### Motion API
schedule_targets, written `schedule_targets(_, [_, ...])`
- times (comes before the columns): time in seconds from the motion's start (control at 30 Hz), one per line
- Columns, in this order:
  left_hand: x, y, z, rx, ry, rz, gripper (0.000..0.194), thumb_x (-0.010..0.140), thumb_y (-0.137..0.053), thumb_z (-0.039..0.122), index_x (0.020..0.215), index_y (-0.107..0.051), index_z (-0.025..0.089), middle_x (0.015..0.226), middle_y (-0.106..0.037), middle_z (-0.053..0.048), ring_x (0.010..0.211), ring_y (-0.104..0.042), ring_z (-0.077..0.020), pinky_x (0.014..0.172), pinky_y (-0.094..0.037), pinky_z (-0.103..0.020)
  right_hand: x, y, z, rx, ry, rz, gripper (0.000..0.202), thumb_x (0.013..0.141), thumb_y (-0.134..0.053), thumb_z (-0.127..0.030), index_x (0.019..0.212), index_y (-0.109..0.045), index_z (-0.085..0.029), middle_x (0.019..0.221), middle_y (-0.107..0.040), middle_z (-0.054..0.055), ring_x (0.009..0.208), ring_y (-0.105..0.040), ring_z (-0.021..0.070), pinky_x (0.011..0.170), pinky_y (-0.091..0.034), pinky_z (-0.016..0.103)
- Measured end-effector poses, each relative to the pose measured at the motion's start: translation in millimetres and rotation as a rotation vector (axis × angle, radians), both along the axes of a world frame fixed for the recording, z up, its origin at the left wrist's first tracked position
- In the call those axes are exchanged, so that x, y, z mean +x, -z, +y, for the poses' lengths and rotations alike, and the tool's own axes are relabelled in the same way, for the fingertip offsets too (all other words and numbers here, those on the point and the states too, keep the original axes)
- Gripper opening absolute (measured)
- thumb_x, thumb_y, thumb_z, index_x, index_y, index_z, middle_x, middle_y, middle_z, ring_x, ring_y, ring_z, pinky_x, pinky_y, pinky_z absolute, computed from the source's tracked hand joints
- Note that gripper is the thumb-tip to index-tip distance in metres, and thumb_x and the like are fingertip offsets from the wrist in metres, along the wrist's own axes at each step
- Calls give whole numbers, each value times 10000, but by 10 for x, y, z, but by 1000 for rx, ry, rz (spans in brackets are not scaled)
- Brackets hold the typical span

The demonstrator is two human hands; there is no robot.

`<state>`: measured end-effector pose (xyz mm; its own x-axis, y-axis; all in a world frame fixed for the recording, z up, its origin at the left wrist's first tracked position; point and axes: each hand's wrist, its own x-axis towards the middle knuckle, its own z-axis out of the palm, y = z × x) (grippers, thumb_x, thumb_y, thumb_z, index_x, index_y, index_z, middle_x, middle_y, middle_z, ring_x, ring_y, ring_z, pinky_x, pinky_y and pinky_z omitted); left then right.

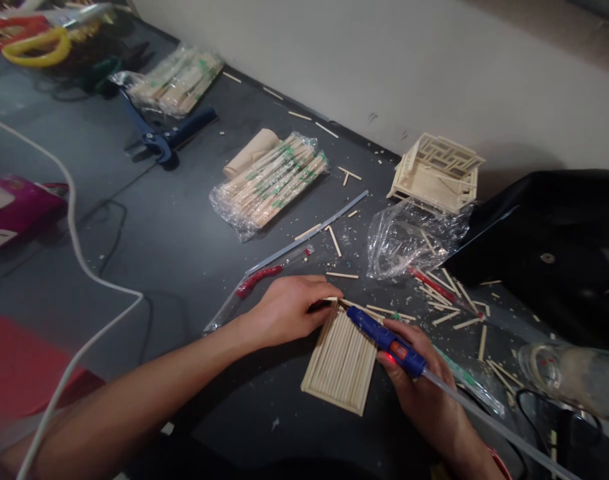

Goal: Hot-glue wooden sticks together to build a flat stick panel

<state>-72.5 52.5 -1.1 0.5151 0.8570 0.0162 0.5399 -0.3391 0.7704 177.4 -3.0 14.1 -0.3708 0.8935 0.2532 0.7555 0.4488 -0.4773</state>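
Observation:
My right hand (429, 380) is wrapped round a blue hot glue gun (379, 333) with a red light glowing on its side. A long translucent glue stick (484, 413) runs out of its back end. The nozzle touches or nearly touches the upper left corner of a flat panel of pale wooden sticks (339, 360), edged with a raised frame. At that same corner my left hand (289, 307) is closed, fingertips pinching a short wooden stick (330, 299). The fingers partly hide this stick.
Bagged wooden sticks (284, 180) lie beyond my hands, with a blue cutter (159, 143) farther left. A small stick-built model (437, 173) stands near the wall. Loose sticks (439, 300), a glass jar (559, 373) and a black bag (544, 247) are rightward. A white cable (71, 207) crosses the left.

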Motion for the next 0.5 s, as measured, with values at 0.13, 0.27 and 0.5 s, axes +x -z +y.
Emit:
schedule_targets(0.13, [5,-3,6,-8,10,18,192,898,-577,192,1053,-679,239,950,-711,7,809,-668,-133,691,-455,-226,2,22,-11,-6,33,11,266,976,-517,-399,1163,-576,-219,994,-719,87,870,-721,229,737,-605,354])
schedule_targets(0.27, [10,-18,13,-65,-56,73,198,855,-640,237,1052,-642,212,956,-711,-2,829,-667,-150,704,-465,-244,33,45,-10,-55,52,29,270,981,-495,-413,1153,-578,-222,1000,-722,82,880,-722,224,754,-603,355])
schedule_targets(0.5, [23,-56,8,-93,-91,141,136,835,-702,287,897,-631,189,839,-685,10,735,-638,-140,640,-436,-241,76,47,4,-98,57,55,262,971,-509,-404,1156,-581,-234,994,-736,71,859,-736,221,714,-611,322])
